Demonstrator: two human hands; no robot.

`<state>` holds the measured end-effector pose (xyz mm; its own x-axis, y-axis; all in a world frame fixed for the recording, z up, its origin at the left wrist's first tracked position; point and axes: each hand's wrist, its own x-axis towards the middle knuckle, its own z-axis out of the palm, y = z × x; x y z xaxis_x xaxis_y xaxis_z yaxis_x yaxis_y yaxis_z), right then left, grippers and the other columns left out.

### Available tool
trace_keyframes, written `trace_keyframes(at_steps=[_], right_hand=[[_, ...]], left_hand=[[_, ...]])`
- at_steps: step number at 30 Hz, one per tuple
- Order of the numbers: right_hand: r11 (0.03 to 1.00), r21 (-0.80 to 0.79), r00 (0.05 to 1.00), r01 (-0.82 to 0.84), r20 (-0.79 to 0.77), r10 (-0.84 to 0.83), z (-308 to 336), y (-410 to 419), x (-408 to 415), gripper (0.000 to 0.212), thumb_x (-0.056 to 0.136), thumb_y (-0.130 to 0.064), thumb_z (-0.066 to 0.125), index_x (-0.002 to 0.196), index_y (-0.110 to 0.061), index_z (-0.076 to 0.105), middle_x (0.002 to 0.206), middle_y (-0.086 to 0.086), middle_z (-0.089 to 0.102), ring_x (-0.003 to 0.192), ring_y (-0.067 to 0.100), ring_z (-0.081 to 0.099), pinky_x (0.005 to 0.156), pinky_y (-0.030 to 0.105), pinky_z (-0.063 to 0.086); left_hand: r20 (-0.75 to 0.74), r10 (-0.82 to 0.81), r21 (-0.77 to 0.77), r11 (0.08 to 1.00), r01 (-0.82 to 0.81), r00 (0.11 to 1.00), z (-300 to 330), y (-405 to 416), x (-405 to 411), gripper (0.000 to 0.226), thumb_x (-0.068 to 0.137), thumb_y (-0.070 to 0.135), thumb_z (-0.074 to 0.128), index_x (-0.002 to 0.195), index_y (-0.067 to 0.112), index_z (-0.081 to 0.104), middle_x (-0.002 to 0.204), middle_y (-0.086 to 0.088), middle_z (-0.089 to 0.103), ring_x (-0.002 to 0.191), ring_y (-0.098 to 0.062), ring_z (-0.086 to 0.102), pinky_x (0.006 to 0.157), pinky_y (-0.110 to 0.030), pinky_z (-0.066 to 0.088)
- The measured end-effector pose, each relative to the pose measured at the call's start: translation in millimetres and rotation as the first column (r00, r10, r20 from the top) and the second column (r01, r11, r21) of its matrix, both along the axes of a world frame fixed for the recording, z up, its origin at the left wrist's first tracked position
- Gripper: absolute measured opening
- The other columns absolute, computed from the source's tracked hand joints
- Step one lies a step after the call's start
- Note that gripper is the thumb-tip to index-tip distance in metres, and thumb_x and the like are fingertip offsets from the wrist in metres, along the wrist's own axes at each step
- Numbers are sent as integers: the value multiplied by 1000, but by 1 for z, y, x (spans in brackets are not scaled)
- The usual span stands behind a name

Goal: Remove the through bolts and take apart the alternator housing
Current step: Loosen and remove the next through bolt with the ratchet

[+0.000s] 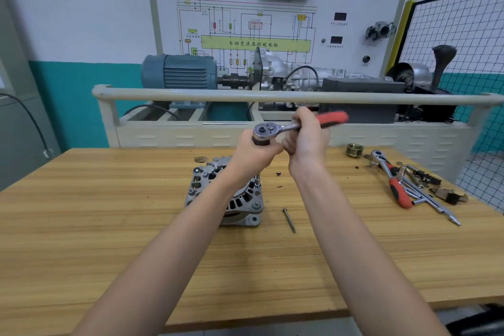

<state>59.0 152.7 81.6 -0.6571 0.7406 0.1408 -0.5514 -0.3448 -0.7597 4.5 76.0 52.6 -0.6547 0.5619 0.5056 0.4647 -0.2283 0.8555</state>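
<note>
The left hand [255, 154] is wrapped around the dark part just under the head of the ratchet [294, 125]. I think it holds there so the tool stays straight up over the bolt. The right hand [306, 135] grips the red and black handle, which sticks out toward 3 o'clock, most likely so it can swing the handle and turn the bolt.

A thin metal bar [257, 180] runs down from the tool to the rim of the alternator [240, 200]. The alternator sits flat on the bench [109, 226], right under the hands, so it does not roll.

One long bolt [289, 220] lies loose at 3 o'clock from the alternator, close by. I think it is one that is already out.

Far off at 3 o'clock lie a second ratchet [392, 180], some metal bars [433, 203] and a small brass pulley [354, 150], put aside out of the way.
</note>
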Motion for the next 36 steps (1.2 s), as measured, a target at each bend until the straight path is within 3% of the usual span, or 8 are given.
trace_keyframes(at_steps=[4,7,13,17,20,24,29,36], right_hand=[[979,-65,966,195,-159,-203,-31,-26,16,30,82,-2,58,66,-18,40,51,-6,37,43,8,32,43,19,30],[984,-53,966,172,-187,-179,-30,-28,17,33,82,-1,57,62,-19,39,48,-7,36,43,7,31,42,20,29],[969,146,978,-199,91,187,15,8,3,45,82,0,48,46,-21,30,36,-7,21,30,8,15,35,15,16],[907,205,925,-368,183,333,30,17,-8,44,84,0,44,48,-20,26,35,-7,23,28,5,12,30,15,12],[972,128,976,-199,117,185,20,10,-6,39,81,0,50,51,-18,32,39,-7,25,30,7,17,33,16,15],[996,-54,993,78,-89,-82,-14,-9,7,31,81,-1,57,63,-18,38,42,-9,32,35,7,27,36,19,24],[974,-112,960,199,-180,-216,-35,-27,15,33,81,-1,58,64,-21,39,50,-8,34,44,9,29,44,20,28],[967,164,979,-194,100,179,9,7,0,45,82,-2,52,45,-22,35,35,-8,24,30,7,18,34,15,17]], left_hand=[[40,172,110,978,-176,984,-3,9,6,42,79,-13,53,54,17,37,39,13,37,40,-1,30,43,-17,27],[54,194,140,970,-200,980,-6,9,10,44,78,-12,54,52,18,37,38,13,37,40,0,30,42,-14,27],[-117,-88,-177,982,67,989,7,-15,1,27,73,0,63,52,5,46,44,-4,45,44,-17,40,52,-27,35],[-35,-184,-203,964,173,982,13,-10,5,29,72,-1,63,52,10,44,45,-3,38,41,-15,34,46,-22,31],[17,-160,-105,981,161,987,7,-5,4,43,72,-9,56,46,23,41,42,8,35,38,-7,28,42,-18,27],[40,11,26,1000,-12,999,0,1,1,41,79,-16,50,55,16,39,43,11,35,39,-5,29,43,-19,27],[89,194,148,967,-206,977,-6,13,10,45,78,-13,55,53,18,35,38,14,35,40,0,28,42,-16,25],[-29,-115,-106,988,111,993,5,-16,-2,35,79,-13,58,55,9,43,47,-3,40,44,-15,37,47,-23,33]])
